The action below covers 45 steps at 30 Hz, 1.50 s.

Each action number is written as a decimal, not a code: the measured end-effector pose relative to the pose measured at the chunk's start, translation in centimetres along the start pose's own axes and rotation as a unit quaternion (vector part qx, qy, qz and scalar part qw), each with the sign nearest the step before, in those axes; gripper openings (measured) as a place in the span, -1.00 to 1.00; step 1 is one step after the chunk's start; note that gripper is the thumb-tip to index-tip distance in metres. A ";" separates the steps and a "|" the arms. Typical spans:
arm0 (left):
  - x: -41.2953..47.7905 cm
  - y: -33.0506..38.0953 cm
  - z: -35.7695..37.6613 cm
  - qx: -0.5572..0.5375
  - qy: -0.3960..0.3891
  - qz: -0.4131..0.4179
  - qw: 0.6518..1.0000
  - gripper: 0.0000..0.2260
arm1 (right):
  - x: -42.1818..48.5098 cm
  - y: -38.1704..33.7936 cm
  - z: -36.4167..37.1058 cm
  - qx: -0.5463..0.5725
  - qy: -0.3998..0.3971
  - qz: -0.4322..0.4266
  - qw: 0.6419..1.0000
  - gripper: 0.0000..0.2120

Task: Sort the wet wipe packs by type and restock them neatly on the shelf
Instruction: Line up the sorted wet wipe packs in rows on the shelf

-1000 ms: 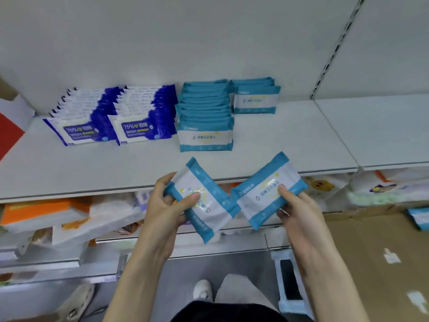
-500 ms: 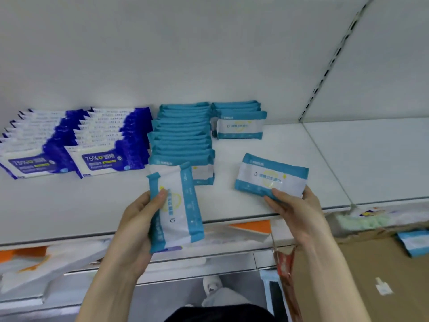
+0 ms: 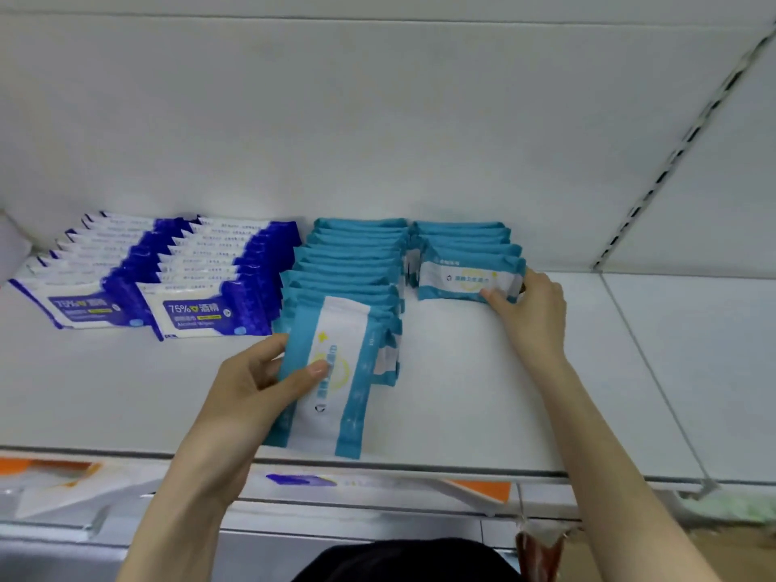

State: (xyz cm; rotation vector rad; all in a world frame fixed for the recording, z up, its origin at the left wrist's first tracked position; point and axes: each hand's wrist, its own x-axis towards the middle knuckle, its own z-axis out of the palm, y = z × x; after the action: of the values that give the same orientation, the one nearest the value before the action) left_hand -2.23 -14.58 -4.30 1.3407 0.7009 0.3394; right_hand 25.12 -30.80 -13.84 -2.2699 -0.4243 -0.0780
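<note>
Right hand point(image 3: 530, 309) moved its teal wipe pack point(image 3: 467, 279) onto the shelf point(image 3: 483, 396), pinching it against the short back row. Left hand point(image 3: 260, 384) grips another teal pack point(image 3: 331, 380) over the shelf front.

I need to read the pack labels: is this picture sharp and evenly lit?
Head view: even light, no glare; wide-angle curves the shelf; "75%" on the blue alcohol wipe packs reads; the teal pack in the left hand is blurred.

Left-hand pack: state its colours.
The pack is white with teal bands along both sides; head view.
</note>
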 end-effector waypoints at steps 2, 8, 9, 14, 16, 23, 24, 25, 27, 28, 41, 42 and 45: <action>0.1 0.8 0.2 0.030 0.012 0.022 0.999 -0.81 | 0.5 0.0 0.4 0.001 0.014 0.014 1.000 -0.60; 1.9 5.3 2.6 0.126 -0.041 0.071 0.989 -0.81 | 0.1 0.1 -0.8 0.089 0.003 0.063 0.994 -0.59; 2.6 6.1 3.5 0.148 -0.066 0.087 0.983 -0.81 | -0.2 0.1 -1.5 0.130 0.013 0.086 0.988 -0.60; 8.0 7.7 10.2 0.402 -0.147 0.201 0.881 -0.81 | -1.8 -0.7 -5.3 0.459 -0.054 0.124 0.878 -0.85; 10.1 7.3 13.3 0.515 -0.164 0.246 0.804 -0.79 | -2.5 -0.9 -6.0 0.448 -0.102 0.069 0.886 -0.84; 14.3 3.9 17.4 0.695 -0.156 0.352 0.607 -0.85 | -2.3 0.6 -3.6 0.197 -0.024 0.059 0.978 -0.70; 14.6 3.6 17.1 0.717 -0.149 0.355 0.581 -0.84 | -2.0 0.7 -3.1 0.179 -0.027 0.055 0.982 -0.70; 14.9 3.3 16.8 0.733 -0.140 0.358 0.562 -0.82 | -1.8 0.6 -2.6 0.167 -0.030 0.048 0.984 -0.73; 15.5 2.8 16.0 0.726 -0.104 0.403 0.548 -0.70 | -1.3 0.4 -1.9 0.145 -0.027 0.030 0.989 -0.76; 16.0 2.6 15.6 0.716 -0.085 0.421 0.551 -0.61 | -1.0 0.3 -1.6 0.133 -0.021 0.021 0.991 -0.76; 11.2 2.3 12.5 0.658 -0.029 0.453 0.601 -0.44 | -5.6 -0.8 -4.2 0.110 0.040 0.014 0.993 -0.65; 9.6 1.8 12.0 0.649 -0.034 0.445 0.617 -0.46 | -7.0 -0.6 -4.9 0.100 0.036 0.007 0.994 -0.62; 3.6 -0.4 10.2 0.599 -0.030 0.422 0.680 -0.53 | -12.5 0.6 -7.2 0.025 0.016 -0.004 1.000 -0.56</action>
State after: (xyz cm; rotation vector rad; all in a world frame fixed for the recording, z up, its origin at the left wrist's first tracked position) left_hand 6.95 -20.33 -4.98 2.9439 0.0915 0.5967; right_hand 14.13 -39.93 -11.78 -2.2159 -0.4132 -0.1065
